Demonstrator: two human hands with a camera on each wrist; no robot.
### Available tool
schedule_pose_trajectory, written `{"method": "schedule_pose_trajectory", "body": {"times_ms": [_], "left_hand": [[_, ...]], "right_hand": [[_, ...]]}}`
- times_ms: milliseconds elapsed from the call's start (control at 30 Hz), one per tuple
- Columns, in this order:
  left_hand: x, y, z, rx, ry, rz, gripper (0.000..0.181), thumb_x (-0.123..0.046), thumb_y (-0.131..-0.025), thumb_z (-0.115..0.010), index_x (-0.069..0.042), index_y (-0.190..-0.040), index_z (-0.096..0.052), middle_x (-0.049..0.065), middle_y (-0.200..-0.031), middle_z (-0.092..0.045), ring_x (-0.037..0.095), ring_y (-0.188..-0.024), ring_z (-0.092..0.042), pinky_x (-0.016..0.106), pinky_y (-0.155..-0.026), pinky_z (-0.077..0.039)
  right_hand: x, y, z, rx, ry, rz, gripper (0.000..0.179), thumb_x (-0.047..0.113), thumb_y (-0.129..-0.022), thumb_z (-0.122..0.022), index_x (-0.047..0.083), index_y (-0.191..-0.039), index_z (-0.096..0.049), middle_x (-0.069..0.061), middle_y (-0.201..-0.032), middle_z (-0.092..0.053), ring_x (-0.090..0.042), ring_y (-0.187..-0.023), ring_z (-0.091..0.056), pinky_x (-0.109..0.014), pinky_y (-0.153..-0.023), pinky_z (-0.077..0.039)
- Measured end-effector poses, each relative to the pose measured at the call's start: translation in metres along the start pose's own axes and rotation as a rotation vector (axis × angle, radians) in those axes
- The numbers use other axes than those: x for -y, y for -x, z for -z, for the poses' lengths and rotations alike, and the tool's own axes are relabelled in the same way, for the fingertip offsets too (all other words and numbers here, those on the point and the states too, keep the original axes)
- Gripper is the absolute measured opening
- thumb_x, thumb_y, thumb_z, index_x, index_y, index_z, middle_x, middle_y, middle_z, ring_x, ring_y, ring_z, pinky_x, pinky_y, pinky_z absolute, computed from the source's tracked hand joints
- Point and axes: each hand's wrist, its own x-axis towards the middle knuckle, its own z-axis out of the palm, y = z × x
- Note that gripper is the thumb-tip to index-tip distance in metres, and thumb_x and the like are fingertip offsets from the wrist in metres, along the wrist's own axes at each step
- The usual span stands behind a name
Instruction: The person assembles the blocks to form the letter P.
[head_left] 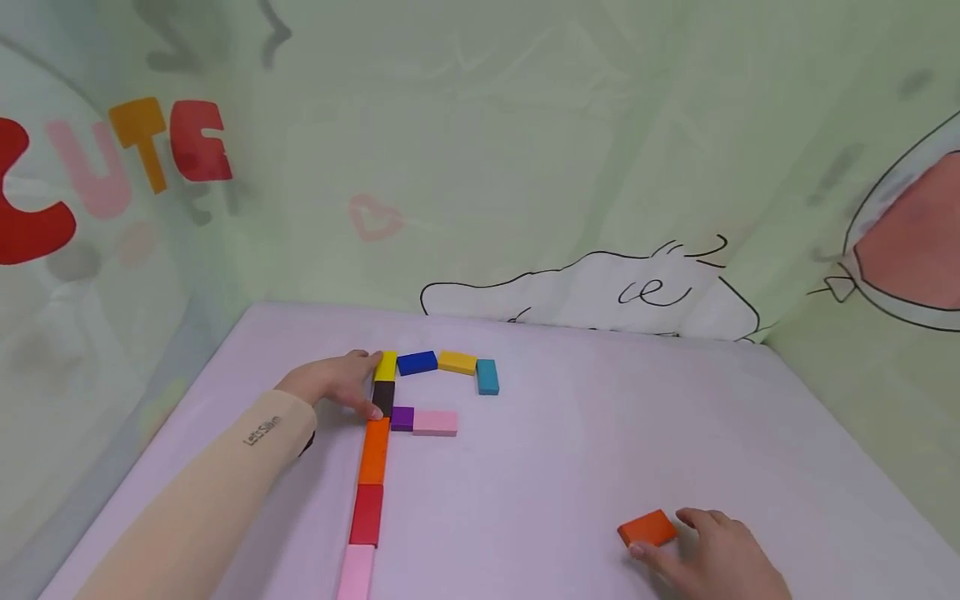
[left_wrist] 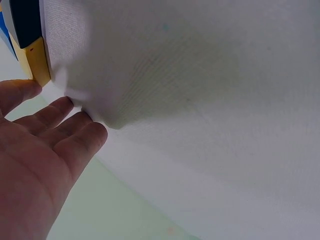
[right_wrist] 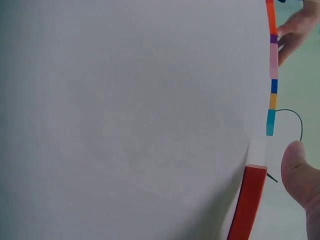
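Observation:
My left hand (head_left: pixel 333 382) is at the top of a column of blocks. Its index finger touches the yellow block (head_left: pixel 386 365), while the thumb lies by the dark block (head_left: pixel 383 398) where it meets a long orange block (head_left: pixel 374 450). In the left wrist view a fingertip reaches the end of a yellow block (left_wrist: pixel 37 60), the other fingers loosely extended. On the right, my right hand (head_left: pixel 720 554) spreads thumb and index finger around a loose orange block (head_left: pixel 647 528). The right wrist view shows a gap between the thumb (right_wrist: pixel 299 175) and that block (right_wrist: pixel 248 202).
Below the orange block, the column continues with red (head_left: pixel 367 515) and pink (head_left: pixel 356 573) blocks. Blue (head_left: pixel 417 363), amber (head_left: pixel 457 362) and teal (head_left: pixel 487 377) blocks run right from its top. Purple (head_left: pixel 402 418) and pink (head_left: pixel 435 422) blocks form a shorter branch. Printed fabric (head_left: pixel 480 167) surrounds the table.

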Motion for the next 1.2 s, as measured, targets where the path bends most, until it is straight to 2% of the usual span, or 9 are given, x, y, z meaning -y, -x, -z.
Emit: {"method": "schedule_pose_trajectory", "body": {"times_ms": [200,367,500,700,933,1067,1200], "left_hand": [[0.004,0.002,-0.001,0.005,0.006,0.010,0.102,-0.038,-0.087,-0.080,-0.004,-0.163,-0.021,0.027,-0.166,-0.023,0.045,-0.151,-0.029,0.066,-0.120,-0.030],[0.004,0.002,-0.002,0.003,0.008,0.009,0.101,-0.038,-0.087,-0.080,-0.004,-0.163,-0.021,0.027,-0.166,-0.023,0.045,-0.151,-0.029,0.066,-0.120,-0.029],[0.002,0.002,-0.002,0.001,0.010,0.013,0.101,-0.037,-0.087,-0.080,-0.005,-0.163,-0.021,0.026,-0.166,-0.023,0.045,-0.151,-0.029,0.066,-0.120,-0.029],[0.001,0.001,-0.002,0.001,0.013,0.010,0.100,-0.037,-0.087,-0.079,-0.005,-0.163,-0.022,0.025,-0.167,-0.024,0.044,-0.152,-0.029,0.065,-0.121,-0.029],[0.000,-0.002,-0.002,0.002,0.019,-0.003,0.101,-0.036,-0.088,-0.079,-0.006,-0.163,-0.020,0.025,-0.167,-0.023,0.044,-0.152,-0.029,0.064,-0.121,-0.029],[0.000,-0.002,-0.001,0.002,0.022,0.001,0.101,-0.036,-0.087,-0.079,-0.007,-0.164,-0.020,0.025,-0.167,-0.023,0.043,-0.152,-0.029,0.064,-0.121,-0.030],[0.000,-0.001,0.000,0.002,0.016,0.002,0.101,-0.036,-0.088,-0.079,-0.006,-0.163,-0.020,0.025,-0.167,-0.023,0.044,-0.151,-0.031,0.064,-0.121,-0.031]], "right_hand": [[0.000,0.003,-0.009,-0.019,0.018,-0.030,0.090,0.070,-0.074,-0.078,-0.012,-0.111,-0.066,-0.024,-0.106,-0.069,-0.040,-0.095,-0.065,-0.057,-0.085,-0.056],[0.002,0.000,-0.012,0.005,0.033,-0.055,0.093,0.072,-0.071,-0.079,-0.013,-0.107,-0.066,-0.018,-0.098,-0.069,-0.031,-0.086,-0.064,-0.054,-0.081,-0.058],[0.003,-0.003,-0.012,0.019,0.024,-0.046,0.090,0.068,-0.072,-0.081,-0.014,-0.108,-0.066,-0.016,-0.097,-0.069,-0.028,-0.085,-0.064,-0.053,-0.081,-0.058],[0.007,-0.010,-0.008,0.017,-0.017,0.018,0.081,0.058,-0.075,-0.083,-0.011,-0.112,-0.068,-0.014,-0.103,-0.070,-0.032,-0.094,-0.065,-0.055,-0.088,-0.056],[0.015,-0.016,-0.002,-0.084,-0.079,0.139,0.070,0.050,-0.075,-0.087,-0.006,-0.114,-0.072,-0.010,-0.105,-0.073,-0.031,-0.100,-0.065,-0.054,-0.091,-0.055],[0.025,-0.025,0.002,-0.118,-0.077,0.194,0.068,0.047,-0.074,-0.088,-0.006,-0.113,-0.073,-0.009,-0.103,-0.073,-0.028,-0.099,-0.066,-0.052,-0.091,-0.056],[0.042,-0.038,0.008,-0.099,-0.079,0.218,0.067,0.045,-0.073,-0.089,-0.007,-0.113,-0.072,-0.010,-0.103,-0.073,-0.029,-0.098,-0.067,-0.052,-0.091,-0.057]]}}
